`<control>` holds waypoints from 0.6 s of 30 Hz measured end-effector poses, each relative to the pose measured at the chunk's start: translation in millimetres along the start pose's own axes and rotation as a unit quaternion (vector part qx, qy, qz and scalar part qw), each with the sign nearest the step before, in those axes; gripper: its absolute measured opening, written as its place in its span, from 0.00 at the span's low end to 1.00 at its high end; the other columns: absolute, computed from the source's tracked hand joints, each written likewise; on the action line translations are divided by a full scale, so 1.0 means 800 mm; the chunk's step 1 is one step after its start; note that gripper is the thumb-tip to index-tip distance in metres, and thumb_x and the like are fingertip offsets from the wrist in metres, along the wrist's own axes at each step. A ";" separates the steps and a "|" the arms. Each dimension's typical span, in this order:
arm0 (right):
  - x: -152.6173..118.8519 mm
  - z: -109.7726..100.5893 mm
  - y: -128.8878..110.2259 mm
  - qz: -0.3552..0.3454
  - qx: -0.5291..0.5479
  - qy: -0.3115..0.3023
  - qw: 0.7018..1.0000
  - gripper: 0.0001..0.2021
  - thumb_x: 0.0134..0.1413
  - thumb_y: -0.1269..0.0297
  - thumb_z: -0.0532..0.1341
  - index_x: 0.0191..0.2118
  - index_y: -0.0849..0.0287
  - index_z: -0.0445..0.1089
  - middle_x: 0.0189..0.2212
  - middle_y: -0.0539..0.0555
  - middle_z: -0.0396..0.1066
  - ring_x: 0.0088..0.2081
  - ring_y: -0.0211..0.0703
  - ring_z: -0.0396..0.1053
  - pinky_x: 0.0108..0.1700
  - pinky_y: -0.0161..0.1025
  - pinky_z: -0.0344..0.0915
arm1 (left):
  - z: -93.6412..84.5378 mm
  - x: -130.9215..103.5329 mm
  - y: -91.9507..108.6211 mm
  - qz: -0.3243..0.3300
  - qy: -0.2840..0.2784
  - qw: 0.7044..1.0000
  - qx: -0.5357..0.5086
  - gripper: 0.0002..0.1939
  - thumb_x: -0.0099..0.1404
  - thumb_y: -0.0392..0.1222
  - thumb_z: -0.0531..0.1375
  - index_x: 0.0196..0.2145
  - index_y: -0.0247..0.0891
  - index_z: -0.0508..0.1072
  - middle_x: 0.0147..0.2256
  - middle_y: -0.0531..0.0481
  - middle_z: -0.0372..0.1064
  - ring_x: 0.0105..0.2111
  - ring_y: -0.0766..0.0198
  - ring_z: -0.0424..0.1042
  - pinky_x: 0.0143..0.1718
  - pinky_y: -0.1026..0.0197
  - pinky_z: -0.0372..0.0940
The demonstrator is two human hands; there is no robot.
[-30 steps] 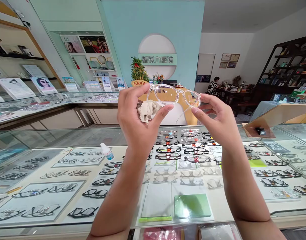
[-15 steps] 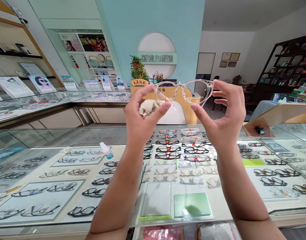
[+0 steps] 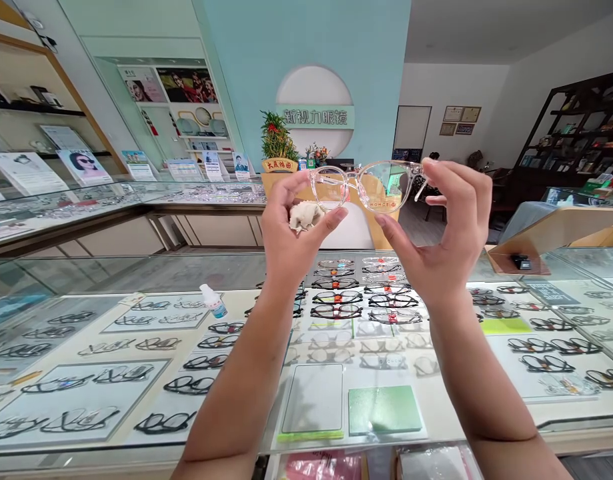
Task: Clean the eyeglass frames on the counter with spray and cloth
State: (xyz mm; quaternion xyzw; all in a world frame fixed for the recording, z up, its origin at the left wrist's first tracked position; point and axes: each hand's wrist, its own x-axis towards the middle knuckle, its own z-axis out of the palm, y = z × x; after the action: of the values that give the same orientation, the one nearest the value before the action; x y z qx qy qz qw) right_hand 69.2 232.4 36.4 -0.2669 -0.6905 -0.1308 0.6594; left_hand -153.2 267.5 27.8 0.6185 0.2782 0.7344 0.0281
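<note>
Clear-framed glasses are held up at chest height or above, between both hands. My left hand pinches the left rim and also keeps a crumpled whitish cloth against its palm. With thumb and fingers, my right hand grips the frame at its right end. The lenses are turned at a slight angle, and faint print shows on the right one. Below the hands, rows of glasses lie in the glass-topped counter.
A small white bottle stands on the counter glass at the left. A green pad lies near the front. A wooden stand is at the right. Potted plants are on the desk behind.
The glasses have turned, with the right lens shifting left. My left hand has moved slightly right with the cloth; my right hand has moved slightly left.
</note>
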 end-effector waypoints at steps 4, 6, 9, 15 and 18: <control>0.002 0.005 0.001 -0.047 -0.003 0.041 0.998 0.30 0.64 0.53 0.71 0.69 0.42 0.67 0.66 0.60 0.69 0.67 0.68 0.68 0.60 0.70 0.76 | 0.003 -0.005 -0.003 0.047 0.019 0.997 0.052 0.34 0.62 0.60 0.78 0.60 0.52 0.75 0.59 0.44 0.78 0.55 0.51 0.79 0.51 0.49 0.79; 0.002 0.006 0.000 -0.044 0.008 0.051 0.998 0.29 0.63 0.56 0.72 0.68 0.44 0.69 0.64 0.60 0.71 0.64 0.64 0.72 0.55 0.63 0.78 | 0.003 -0.008 -0.003 0.073 0.044 0.993 0.085 0.36 0.62 0.61 0.78 0.62 0.52 0.72 0.61 0.44 0.76 0.53 0.51 0.78 0.50 0.49 0.78; 0.000 0.006 0.002 0.009 0.032 0.035 0.999 0.27 0.65 0.56 0.70 0.67 0.44 0.69 0.64 0.60 0.72 0.61 0.60 0.74 0.51 0.58 0.79 | 0.003 -0.014 -0.003 0.104 0.073 0.984 0.124 0.41 0.60 0.64 0.78 0.64 0.51 0.69 0.62 0.43 0.73 0.53 0.49 0.77 0.50 0.45 0.77; -0.004 0.002 0.016 0.087 0.067 -0.015 0.994 0.25 0.70 0.53 0.66 0.68 0.41 0.68 0.66 0.58 0.72 0.61 0.58 0.75 0.54 0.57 0.79 | 0.006 -0.018 -0.004 0.149 0.074 0.970 0.177 0.46 0.59 0.67 0.77 0.67 0.49 0.65 0.63 0.39 0.69 0.61 0.40 0.72 0.55 0.40 0.73; -0.003 0.003 0.017 0.104 0.076 -0.019 0.991 0.24 0.70 0.51 0.66 0.68 0.42 0.68 0.65 0.58 0.73 0.61 0.58 0.75 0.55 0.57 0.78 | 0.006 -0.018 -0.004 0.162 0.076 0.963 0.202 0.46 0.60 0.67 0.77 0.67 0.49 0.65 0.62 0.38 0.69 0.62 0.39 0.72 0.55 0.40 0.73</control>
State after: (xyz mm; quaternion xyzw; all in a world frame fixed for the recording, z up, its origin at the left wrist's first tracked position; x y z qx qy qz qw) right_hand 74.7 244.1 31.4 -0.2887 -0.6793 -0.0033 0.6747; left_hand -146.2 266.3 13.8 0.5903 0.3183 0.7026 -0.2377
